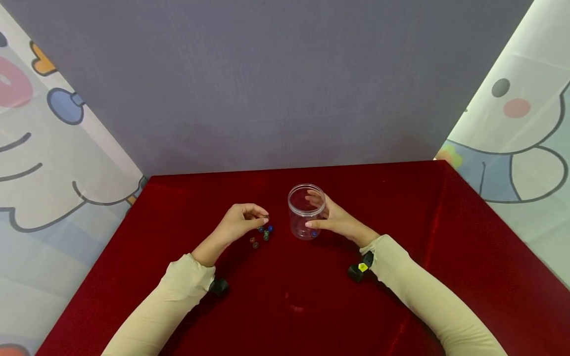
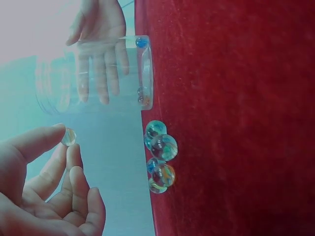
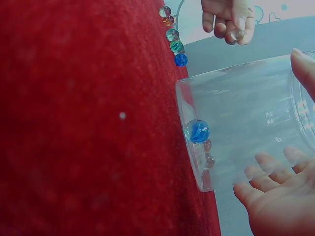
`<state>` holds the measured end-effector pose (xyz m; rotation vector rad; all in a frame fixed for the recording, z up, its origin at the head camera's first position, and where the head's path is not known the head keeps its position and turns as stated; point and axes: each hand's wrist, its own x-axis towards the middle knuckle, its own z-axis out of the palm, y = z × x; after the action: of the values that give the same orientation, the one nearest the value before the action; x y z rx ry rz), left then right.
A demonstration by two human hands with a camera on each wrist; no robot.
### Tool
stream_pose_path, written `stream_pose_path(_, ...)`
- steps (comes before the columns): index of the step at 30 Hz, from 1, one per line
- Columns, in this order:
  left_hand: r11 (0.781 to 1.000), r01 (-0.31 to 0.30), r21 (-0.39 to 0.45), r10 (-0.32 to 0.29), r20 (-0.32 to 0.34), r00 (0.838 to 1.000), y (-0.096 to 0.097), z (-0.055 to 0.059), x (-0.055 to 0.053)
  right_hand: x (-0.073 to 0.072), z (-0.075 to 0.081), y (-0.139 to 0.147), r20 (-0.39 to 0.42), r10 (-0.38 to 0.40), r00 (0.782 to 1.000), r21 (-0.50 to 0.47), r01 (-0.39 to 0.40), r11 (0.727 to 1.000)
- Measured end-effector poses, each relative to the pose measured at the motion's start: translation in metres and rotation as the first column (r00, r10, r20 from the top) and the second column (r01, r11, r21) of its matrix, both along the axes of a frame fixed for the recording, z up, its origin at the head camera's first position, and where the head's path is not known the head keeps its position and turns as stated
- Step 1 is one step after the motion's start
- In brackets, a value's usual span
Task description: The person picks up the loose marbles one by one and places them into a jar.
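My left hand (image 1: 242, 221) pinches a clear marble (image 2: 69, 137) between thumb and fingertips, to the left of the jar and above the tabletop. The clear plastic jar (image 1: 299, 228) stands upright and lidless on the red cloth. Around its right side is my right hand (image 1: 336, 220), thumb at the near side and fingers at the far side. Inside, on the jar's bottom, lie a blue marble (image 3: 199, 131) and a few smaller-looking ones. Several loose marbles (image 1: 266, 236), blue, green and orange-tinted, sit in a cluster on the cloth below my left hand.
A red cloth (image 1: 285, 282) covers the table. Behind it rises a grey panel (image 1: 285, 89), with cartoon-printed sheets (image 1: 512, 123) at the sides. Each wrist wears a small black camera (image 1: 219, 287).
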<state>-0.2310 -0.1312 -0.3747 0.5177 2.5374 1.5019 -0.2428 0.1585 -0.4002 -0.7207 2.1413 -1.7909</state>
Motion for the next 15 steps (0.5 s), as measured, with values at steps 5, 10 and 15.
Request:
stream_pose_path(5, 1.0, 0.003, 0.021, -0.003, 0.003, 1.0, 0.007, 0.002, -0.001, 0.0, 0.0, 0.001, 0.002, 0.003, 1.0, 0.0, -0.003, 1.0)
stream_pose_path(10, 0.999, 0.017, 0.047, -0.017, -0.008, 1.0, 0.018, 0.006, -0.003, 0.0, 0.0, 0.001, 0.006, -0.002, 1.0, 0.004, 0.002, 1.0)
stream_pose_path(15, 0.998, 0.009, 0.055, -0.009, -0.007, 1.0, 0.024, 0.01, -0.004, 0.0, 0.0, 0.001, 0.01, -0.006, 1.0, 0.007, 0.006, 1.0)
